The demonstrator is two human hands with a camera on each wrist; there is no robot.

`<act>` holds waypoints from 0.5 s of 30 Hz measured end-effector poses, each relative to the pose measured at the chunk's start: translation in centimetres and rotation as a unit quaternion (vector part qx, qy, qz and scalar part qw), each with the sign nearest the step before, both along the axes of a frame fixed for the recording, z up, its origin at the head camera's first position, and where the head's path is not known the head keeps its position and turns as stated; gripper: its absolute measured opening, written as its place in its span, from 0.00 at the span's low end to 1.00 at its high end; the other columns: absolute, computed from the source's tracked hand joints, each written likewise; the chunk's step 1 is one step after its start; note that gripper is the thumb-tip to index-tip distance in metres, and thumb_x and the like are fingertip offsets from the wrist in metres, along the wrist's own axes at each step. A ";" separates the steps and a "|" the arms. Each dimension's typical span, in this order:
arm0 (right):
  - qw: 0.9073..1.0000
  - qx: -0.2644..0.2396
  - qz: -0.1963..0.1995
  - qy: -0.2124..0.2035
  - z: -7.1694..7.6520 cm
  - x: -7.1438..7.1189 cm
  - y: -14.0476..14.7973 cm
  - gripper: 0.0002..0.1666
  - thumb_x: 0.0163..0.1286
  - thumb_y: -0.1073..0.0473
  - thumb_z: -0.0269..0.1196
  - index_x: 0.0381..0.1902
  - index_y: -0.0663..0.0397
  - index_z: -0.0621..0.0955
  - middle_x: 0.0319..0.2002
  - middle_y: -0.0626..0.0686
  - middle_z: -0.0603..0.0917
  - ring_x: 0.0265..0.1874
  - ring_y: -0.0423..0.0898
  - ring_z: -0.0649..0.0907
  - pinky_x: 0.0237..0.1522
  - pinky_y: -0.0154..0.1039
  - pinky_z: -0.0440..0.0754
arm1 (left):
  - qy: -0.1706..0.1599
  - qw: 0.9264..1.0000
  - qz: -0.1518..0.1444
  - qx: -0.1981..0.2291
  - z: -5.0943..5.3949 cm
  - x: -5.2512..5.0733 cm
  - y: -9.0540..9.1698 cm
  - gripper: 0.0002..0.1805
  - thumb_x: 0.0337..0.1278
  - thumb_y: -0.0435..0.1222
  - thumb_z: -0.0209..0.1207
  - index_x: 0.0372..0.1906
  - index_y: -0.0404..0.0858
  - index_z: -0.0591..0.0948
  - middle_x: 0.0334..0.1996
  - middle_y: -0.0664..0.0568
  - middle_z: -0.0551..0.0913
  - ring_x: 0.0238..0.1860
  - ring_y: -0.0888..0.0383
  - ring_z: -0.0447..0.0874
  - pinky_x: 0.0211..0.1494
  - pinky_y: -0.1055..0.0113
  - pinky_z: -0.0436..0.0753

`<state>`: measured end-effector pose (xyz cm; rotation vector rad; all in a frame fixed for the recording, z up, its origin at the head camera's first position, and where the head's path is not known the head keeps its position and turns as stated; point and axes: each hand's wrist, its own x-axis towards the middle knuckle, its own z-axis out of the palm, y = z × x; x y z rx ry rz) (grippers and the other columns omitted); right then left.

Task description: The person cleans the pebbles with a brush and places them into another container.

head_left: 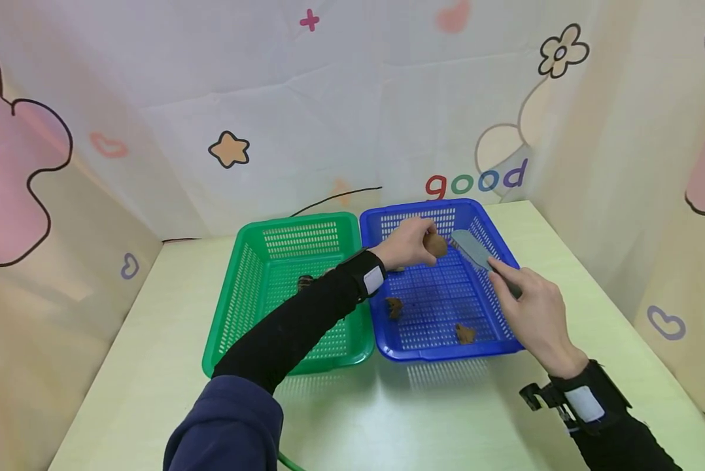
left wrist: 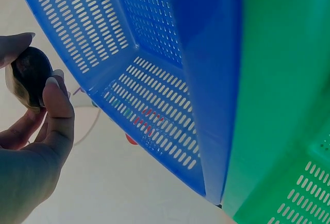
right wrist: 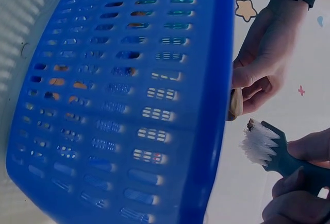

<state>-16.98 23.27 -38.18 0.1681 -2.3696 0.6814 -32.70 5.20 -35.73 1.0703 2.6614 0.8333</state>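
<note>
My left hand (head_left: pixel 408 242) pinches a smooth, rounded brown object (head_left: pixel 436 245) over the blue basket (head_left: pixel 429 307). In the left wrist view this object (left wrist: pixel 32 74) looks dark on one face and pale along its side; its exact kind is unclear. My right hand (head_left: pixel 535 314) grips a grey-green brush (head_left: pixel 471 247) by its handle at the basket's right side. White bristles (right wrist: pixel 258 144), with a dark patch at one end, face the left hand in the right wrist view. A small gap separates brush and object. Brown pieces (head_left: pixel 465 334) lie inside the blue basket.
A green basket (head_left: pixel 329 365) stands against the blue one's left side, holding a dark striped item (head_left: pixel 305 282), partly hidden by the left arm. Both rest on a pale table (head_left: pixel 376 418). A printed curtain (head_left: pixel 329 131) hangs behind and on both sides.
</note>
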 end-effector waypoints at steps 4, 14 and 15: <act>1.000 -0.003 0.006 -0.002 0.2 -0.2 -0.3 0.18 0.66 0.64 0.63 0.53 0.62 0.82 0.16 0.52 0.70 0.16 0.40 0.63 0.17 0.32 0.58 | -0.006 1.000 0.006 0.005 0.2 0.1 -0.6 0.23 0.49 0.35 0.69 0.52 0.35 0.76 0.42 0.47 0.79 0.40 0.56 0.73 0.34 0.74 0.73; 1.000 -0.002 0.008 -0.011 0.3 -0.2 -1.1 0.18 0.67 0.63 0.63 0.54 0.61 0.82 0.17 0.52 0.71 0.17 0.41 0.64 0.18 0.32 0.59 | 0.004 1.000 0.011 -0.001 0.4 0.4 -1.8 0.24 0.49 0.35 0.69 0.52 0.34 0.76 0.43 0.46 0.79 0.41 0.55 0.74 0.34 0.74 0.73; 1.000 -0.002 0.007 -0.011 0.3 -0.2 -1.2 0.18 0.67 0.63 0.63 0.54 0.60 0.82 0.16 0.52 0.70 0.17 0.41 0.64 0.18 0.32 0.59 | 0.002 1.000 0.011 -0.001 0.4 0.5 -2.0 0.24 0.49 0.35 0.69 0.52 0.34 0.76 0.44 0.45 0.79 0.41 0.55 0.74 0.34 0.74 0.73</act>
